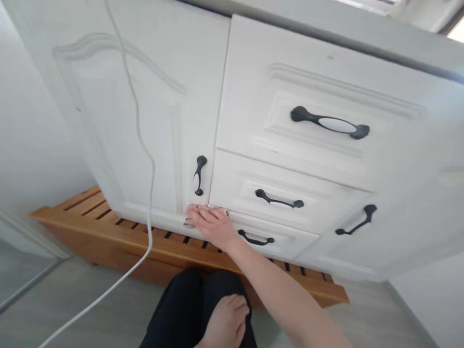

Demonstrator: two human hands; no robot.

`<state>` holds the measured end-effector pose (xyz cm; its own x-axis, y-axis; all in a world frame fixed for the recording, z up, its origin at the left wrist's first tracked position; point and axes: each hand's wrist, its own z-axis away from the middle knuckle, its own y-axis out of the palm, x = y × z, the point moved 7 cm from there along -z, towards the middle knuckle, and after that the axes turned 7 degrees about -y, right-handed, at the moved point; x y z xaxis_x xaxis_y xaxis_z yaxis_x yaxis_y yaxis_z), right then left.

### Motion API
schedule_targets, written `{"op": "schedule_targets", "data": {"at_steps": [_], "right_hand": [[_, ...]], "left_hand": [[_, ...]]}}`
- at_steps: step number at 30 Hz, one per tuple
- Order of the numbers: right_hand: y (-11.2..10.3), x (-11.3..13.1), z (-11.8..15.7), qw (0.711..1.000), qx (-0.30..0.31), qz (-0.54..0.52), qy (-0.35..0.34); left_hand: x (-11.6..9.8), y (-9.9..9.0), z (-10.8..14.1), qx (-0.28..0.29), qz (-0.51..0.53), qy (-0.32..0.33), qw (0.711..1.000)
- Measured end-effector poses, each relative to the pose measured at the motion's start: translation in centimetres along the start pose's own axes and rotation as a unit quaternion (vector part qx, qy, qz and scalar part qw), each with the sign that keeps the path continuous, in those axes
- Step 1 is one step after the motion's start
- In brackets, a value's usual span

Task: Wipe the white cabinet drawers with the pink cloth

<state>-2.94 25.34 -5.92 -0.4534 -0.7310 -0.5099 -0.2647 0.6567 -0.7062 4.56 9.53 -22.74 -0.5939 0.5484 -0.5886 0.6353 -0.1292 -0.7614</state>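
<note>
Against the lower part of the white cabinet (203, 121), my right hand (213, 226) presses a small, pale cloth with dark marks (189, 222). Only the cloth's edges show around the fingers. The hand is near the bottom corner of the left door, beside the lowest drawer, just below the door's dark handle (198, 176). My left hand (227, 319) rests on my knee in dark trousers, its fingers curled together with nothing visible in them.
A slatted wooden bench (145, 246) runs along the cabinet's base, in front of my knees. A white cable (152, 193) hangs over the left door and crosses the bench to the floor. Dark handles (329, 123) stick out from the drawers.
</note>
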Motion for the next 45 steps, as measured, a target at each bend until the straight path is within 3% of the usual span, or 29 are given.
{"op": "schedule_targets", "data": {"at_steps": [2,5,9,13,16,19,22,26,28,30,32,34,41,45], "right_hand": [[-1.1,-0.6,2.7,0.999,-0.005,0.015,-0.036],[-4.0,-2.6,8.8,0.997,0.002,0.050,-0.054],[-8.0,-5.4,17.7,0.993,0.077,0.083,-0.026],[-11.2,-6.9,25.8,0.978,0.154,0.107,0.090],[-12.7,-6.4,29.6,0.958,0.182,0.124,0.184],[-13.3,-5.3,28.6,0.943,0.155,0.147,0.257],[-12.2,-3.4,22.1,0.956,0.073,0.125,0.256],[-6.7,-0.8,10.6,0.982,0.050,0.040,0.176],[-3.4,-0.3,6.8,0.983,0.094,0.009,0.158],[-1.4,0.0,5.0,0.982,0.126,-0.017,0.138],[-1.0,-0.2,5.2,0.981,0.138,-0.026,0.133],[-2.0,-0.9,7.0,0.976,0.147,-0.018,0.157],[-9.6,-4.3,18.3,0.930,0.205,0.098,0.290],[-12.6,-4.9,24.4,0.918,0.192,0.132,0.322]], "left_hand": [[0.0,-1.0,-0.1,0.003,0.016,-0.014,1.000],[-0.2,-1.8,0.2,0.011,0.035,-0.016,0.999],[-0.4,-2.1,0.5,0.009,0.046,-0.011,0.999],[-0.5,-1.7,0.4,0.009,0.040,-0.016,0.999],[-0.5,-0.9,0.2,0.013,0.028,-0.023,0.999],[-0.5,0.0,-0.1,0.015,0.015,-0.020,1.000],[-0.5,0.8,-0.6,0.019,0.004,-0.021,1.000],[-0.4,0.7,-0.8,0.025,-0.004,-0.041,0.999],[-0.4,0.2,-0.5,0.028,-0.004,-0.035,0.999],[-0.4,-0.4,-0.2,0.024,-0.002,-0.026,0.999],[-0.3,-1.2,0.0,0.013,0.002,-0.024,1.000],[-0.3,-1.8,0.1,0.004,0.007,-0.027,1.000],[-1.1,-2.5,0.0,-0.010,0.025,-0.021,0.999],[-1.3,-2.2,0.1,-0.020,0.017,-0.025,0.999]]}}
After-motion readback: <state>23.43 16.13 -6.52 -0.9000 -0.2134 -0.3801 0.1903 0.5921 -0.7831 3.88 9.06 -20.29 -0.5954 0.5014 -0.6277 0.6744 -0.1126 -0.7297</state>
